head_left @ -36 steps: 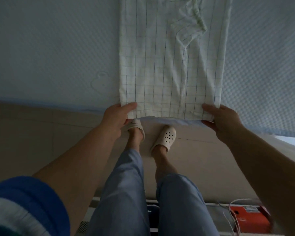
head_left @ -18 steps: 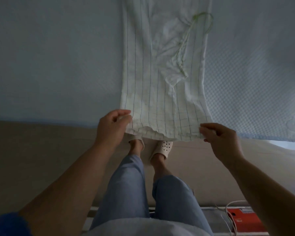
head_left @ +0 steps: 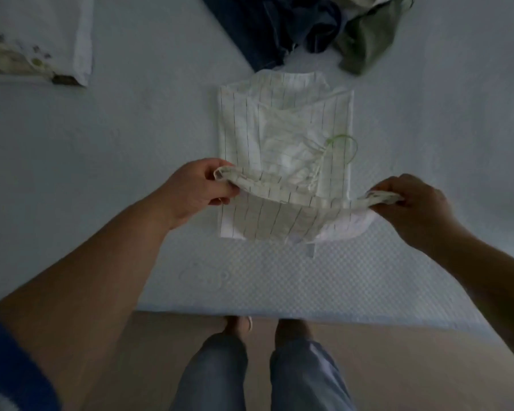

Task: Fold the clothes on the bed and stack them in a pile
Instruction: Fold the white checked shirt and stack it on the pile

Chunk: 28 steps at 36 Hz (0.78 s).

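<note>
Left hand (head_left: pixel 195 188) and right hand (head_left: pixel 410 200) pinch garment (head_left: pixel 285 129) hem, now lifted from bed (head_left: pixel 131 173) edge toward frame centre; lower half doubling over, fold nearly done; unfolded clothes (head_left: pixel 309 25) wait at top.

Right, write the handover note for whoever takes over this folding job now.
Left hand and right hand each pinch a corner of the striped garment's near hem, lifted over its far part, which lies flat on the bed.
Done: a folded white printed garment lies far left.
Left: lay this fold down, finish it, then fold the dark blue and green clothes heaped at the far edge, and stack all.
</note>
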Motion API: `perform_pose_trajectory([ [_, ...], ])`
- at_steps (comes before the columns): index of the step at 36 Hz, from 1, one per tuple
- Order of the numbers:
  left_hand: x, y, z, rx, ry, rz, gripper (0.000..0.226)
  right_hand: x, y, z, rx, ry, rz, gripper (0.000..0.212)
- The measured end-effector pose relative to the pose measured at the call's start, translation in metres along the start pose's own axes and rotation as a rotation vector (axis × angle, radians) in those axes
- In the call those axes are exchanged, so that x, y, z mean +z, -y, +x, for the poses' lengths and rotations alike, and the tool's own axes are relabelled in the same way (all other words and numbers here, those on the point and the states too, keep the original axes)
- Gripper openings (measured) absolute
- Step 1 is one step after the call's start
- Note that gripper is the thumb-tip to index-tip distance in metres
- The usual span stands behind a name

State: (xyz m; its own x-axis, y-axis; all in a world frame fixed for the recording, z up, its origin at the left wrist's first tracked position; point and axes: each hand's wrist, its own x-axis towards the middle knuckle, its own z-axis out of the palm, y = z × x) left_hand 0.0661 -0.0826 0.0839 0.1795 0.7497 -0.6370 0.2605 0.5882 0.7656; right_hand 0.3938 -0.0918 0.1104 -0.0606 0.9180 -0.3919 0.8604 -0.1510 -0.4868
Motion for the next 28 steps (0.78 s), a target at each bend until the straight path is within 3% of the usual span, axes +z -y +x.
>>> perform_pose_trajectory([
  [3, -0.009, -0.017, 0.034, 0.058, -0.108, 0.025, 0.022, -0.008, 0.003, 0.047, -0.017, -0.122, 0.074, 0.011],
  [6, -0.013, -0.029, 0.070, 0.035, -0.269, 0.029, 0.011, -0.014, -0.001, 0.097, 0.134, -0.107, 0.294, 0.023],
  [9, -0.014, -0.037, 0.109, -0.014, -0.429, 0.074, 0.009, -0.014, -0.005, 0.144, 0.234, -0.058, 0.535, 0.007],
  [13, -0.016, -0.040, 0.159, -0.036, -0.560, 0.180, 0.016, 0.003, -0.008, 0.197, 0.240, -0.079, 0.466, 0.009],
  [17, -0.017, -0.037, 0.198, -0.064, -0.630, 0.101, 0.028, 0.029, -0.011, 0.238, 0.223, -0.146, 0.357, 0.019],
  [20, -0.014, -0.028, 0.212, -0.075, -0.669, 0.063, 0.024, 0.045, -0.016, 0.256, 0.200, -0.162, 0.292, 0.021],
  [28, -0.008, -0.017, 0.233, 0.069, -0.811, 0.113, 0.036, 0.068, -0.031, 0.267, 0.187, -0.260, 0.219, 0.018],
])
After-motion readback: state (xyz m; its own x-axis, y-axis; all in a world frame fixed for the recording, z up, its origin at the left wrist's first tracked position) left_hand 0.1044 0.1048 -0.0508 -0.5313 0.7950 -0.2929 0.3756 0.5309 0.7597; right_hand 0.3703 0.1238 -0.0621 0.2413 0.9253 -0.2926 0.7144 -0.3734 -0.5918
